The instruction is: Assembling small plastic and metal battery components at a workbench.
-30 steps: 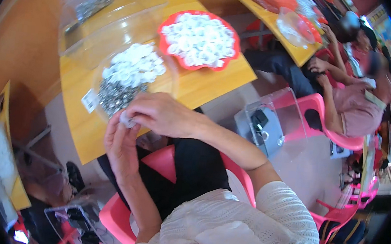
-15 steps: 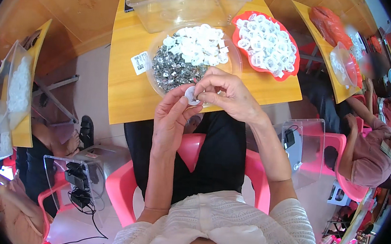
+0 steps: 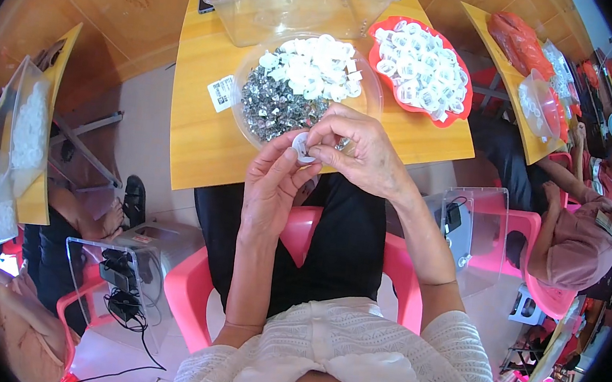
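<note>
My left hand point(image 3: 276, 170) pinches a small round white plastic piece point(image 3: 301, 148) by its rim, above the near edge of the table. Against the face of that piece, the thumb and forefinger of my right hand point(image 3: 354, 148) are pressed together; what they grip, if anything, is too small to make out. Just beyond both hands stands a clear round tub point(image 3: 378, 101). Small dark metallic parts point(image 3: 273, 107) fill its near left side, and white plastic pieces point(image 3: 314, 63) are heaped at its far side.
A red scalloped dish point(image 3: 466, 107) of white round pieces sits to the right. Behind the tub is a clear plastic bin point(image 3: 286, 16). A printed label point(image 3: 220, 94) lies on the yellow table point(image 3: 203, 148). Other people sit at tables on both sides.
Both hands stay together at the white piece, with only slight finger movement. The whole view has shifted a little.
</note>
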`<state>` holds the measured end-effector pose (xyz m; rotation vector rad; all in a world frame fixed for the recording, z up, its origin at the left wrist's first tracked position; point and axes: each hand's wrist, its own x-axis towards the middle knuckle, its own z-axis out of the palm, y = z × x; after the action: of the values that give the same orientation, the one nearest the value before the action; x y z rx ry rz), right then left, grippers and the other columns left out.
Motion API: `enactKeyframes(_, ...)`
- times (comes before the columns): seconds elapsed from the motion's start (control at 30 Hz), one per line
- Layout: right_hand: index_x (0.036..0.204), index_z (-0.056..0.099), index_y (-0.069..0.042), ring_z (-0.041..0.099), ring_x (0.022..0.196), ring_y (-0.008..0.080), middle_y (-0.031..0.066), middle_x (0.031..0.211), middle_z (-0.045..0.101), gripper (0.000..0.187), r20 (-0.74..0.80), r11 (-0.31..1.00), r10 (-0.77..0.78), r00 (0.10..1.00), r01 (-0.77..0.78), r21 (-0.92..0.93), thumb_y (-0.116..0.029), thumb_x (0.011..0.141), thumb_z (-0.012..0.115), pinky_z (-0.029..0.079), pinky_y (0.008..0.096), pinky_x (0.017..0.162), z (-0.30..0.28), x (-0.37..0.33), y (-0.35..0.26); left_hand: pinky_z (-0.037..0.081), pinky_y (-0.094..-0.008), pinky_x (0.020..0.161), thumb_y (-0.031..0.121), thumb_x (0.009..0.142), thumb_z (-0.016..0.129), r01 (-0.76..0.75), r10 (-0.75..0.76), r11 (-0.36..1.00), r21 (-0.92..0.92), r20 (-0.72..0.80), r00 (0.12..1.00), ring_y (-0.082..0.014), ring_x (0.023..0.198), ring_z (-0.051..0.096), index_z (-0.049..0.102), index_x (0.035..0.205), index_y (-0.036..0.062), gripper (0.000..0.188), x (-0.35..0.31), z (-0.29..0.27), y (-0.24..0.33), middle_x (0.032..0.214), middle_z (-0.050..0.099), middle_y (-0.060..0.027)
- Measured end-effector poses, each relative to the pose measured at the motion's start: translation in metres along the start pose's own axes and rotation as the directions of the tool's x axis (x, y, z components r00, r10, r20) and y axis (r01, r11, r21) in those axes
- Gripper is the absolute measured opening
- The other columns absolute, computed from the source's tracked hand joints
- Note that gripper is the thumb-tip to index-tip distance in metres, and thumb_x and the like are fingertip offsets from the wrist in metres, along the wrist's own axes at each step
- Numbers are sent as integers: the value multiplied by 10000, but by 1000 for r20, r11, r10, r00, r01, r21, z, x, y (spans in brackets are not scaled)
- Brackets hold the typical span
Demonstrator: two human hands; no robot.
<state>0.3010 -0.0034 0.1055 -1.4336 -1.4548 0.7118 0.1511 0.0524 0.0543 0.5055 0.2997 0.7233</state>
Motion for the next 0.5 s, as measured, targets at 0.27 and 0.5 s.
enactKeyframes(0.27,828,610,-12,548,664,190,82,721,527,122,-41,941,-149,988,129,-312,41,720,629,431,282,604,2,-6,-14,535,-305,824,70,902,501,0,0,1000,17,3,1000,-173,944,610,534,1150,-14,264,-1,4,-1,1074,595,-116)
enactKeyframes(0.5,824,620,-3,585,687,242,105,765,572,125,-118,896,-241,963,174,-409,43,707,625,461,308,602,-6,-8,-22,538,-306,818,64,894,512,-31,31,998,47,-2,1000,-194,942,617,526,1161,-18,279,-2,6,1,1075,596,-127)
